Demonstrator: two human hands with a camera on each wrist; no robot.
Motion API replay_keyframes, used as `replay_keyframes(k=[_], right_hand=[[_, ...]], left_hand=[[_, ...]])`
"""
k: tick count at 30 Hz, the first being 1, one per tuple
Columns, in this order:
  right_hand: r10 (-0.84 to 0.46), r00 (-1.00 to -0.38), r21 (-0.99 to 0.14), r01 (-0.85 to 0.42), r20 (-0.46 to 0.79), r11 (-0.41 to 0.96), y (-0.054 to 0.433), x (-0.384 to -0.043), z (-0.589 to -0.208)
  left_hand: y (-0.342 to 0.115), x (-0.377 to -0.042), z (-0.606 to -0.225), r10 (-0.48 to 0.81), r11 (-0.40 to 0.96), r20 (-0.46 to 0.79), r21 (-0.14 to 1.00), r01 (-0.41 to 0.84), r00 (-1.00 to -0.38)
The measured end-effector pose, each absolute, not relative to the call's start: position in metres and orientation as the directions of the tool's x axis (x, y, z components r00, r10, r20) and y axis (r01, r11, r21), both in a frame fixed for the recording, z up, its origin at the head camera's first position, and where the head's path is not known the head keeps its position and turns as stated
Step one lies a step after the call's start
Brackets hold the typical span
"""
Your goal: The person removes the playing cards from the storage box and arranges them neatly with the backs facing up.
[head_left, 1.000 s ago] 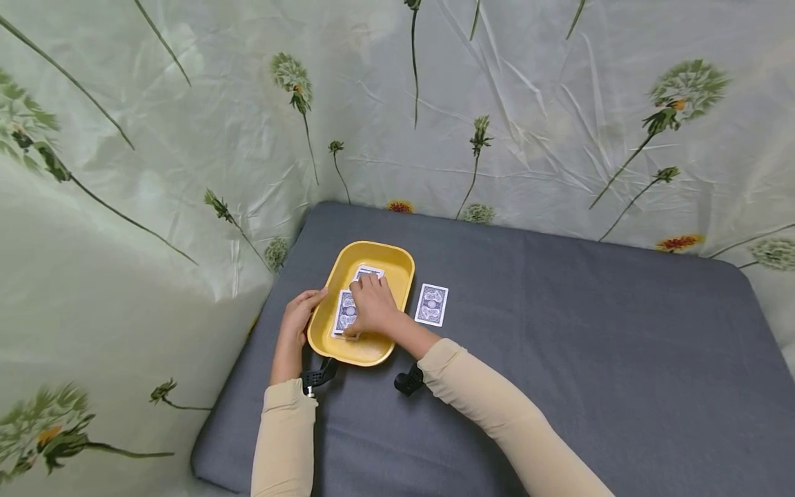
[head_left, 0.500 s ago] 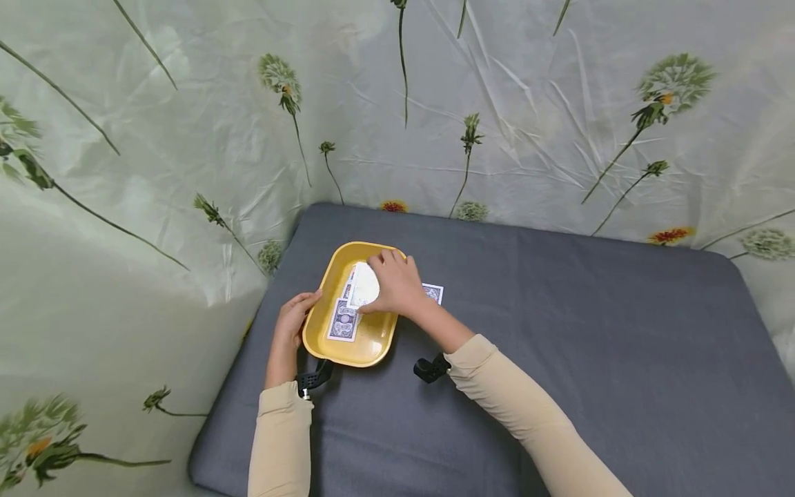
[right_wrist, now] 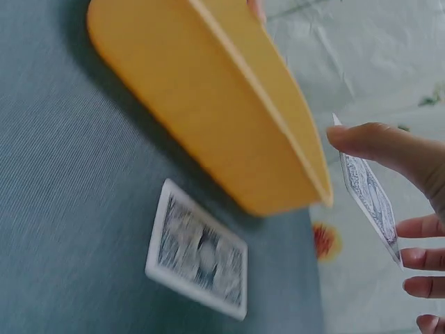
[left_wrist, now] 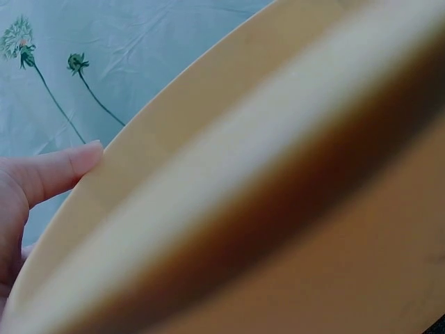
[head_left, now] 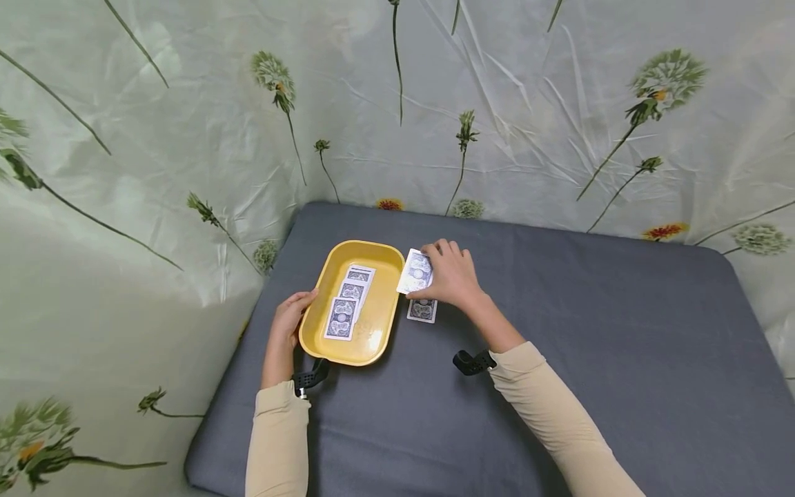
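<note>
My right hand [head_left: 452, 277] pinches a playing card [head_left: 415, 272] by its edges, thumb on one side and fingers on the other, just off the tray's right rim. In the right wrist view the held card [right_wrist: 370, 191] is seen nearly edge-on. Beneath it another card [head_left: 422, 310] lies back up on the grey surface, partly covered in the head view. At the yellow tray [head_left: 379, 351], my left hand [head_left: 290, 319] grips the left rim, its thumb on the edge in the left wrist view. Several overlapping cards [head_left: 341, 319] rest inside, blue backs up.
A dark grey cloth-covered surface [head_left: 559, 331] stretches out to the right of the tray. A pale curtain with a dandelion print [head_left: 528, 124] hangs behind and along the left side. Each wrist wears a black camera mount [head_left: 473, 362].
My right hand has lifted a card out of the tray and carried it right, past the rim, over the card lying outside. The left hand still holds the tray.
</note>
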State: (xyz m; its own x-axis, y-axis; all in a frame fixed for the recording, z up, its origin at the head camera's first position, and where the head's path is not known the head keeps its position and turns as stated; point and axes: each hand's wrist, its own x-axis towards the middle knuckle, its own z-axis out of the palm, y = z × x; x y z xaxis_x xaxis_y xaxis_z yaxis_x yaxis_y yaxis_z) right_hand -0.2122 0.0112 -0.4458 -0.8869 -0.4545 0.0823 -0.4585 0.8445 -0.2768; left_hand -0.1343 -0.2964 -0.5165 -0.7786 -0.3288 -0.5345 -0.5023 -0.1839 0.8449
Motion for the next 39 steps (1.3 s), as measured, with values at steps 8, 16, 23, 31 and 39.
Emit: replay_keyframes(k=[8, 16, 23, 31, 39], right_hand=[[-0.417, -0.908, -0.310, -0.407, 0.037, 0.859, 0.047, -0.218, -0.458], [-0.414, -0.909, -0.332, -0.380, -0.036, 0.863, 0.071, -0.215, -0.467], [-0.421, -0.902, -0.335, -0.368, -0.099, 0.867, 0.081, -0.210, -0.483], [-0.424, -0.890, -0.350, -0.348, -0.168, 0.869, 0.087, -0.200, -0.504], [-0.443, -0.888, -0.364, -0.375, -0.125, 0.853, 0.088, -0.200, -0.512]], left_hand=[[-0.296, -0.134, -0.516, -0.332, -0.183, -0.534, 0.845, -0.503, -0.777], [-0.294, -0.135, -0.514, -0.327, -0.186, -0.534, 0.845, -0.501, -0.780], [-0.294, -0.133, -0.513, -0.320, -0.172, -0.546, 0.837, -0.520, -0.774], [-0.296, -0.132, -0.514, -0.318, -0.162, -0.536, 0.843, -0.512, -0.782], [-0.297, -0.131, -0.516, -0.309, -0.175, -0.535, 0.845, -0.506, -0.786]])
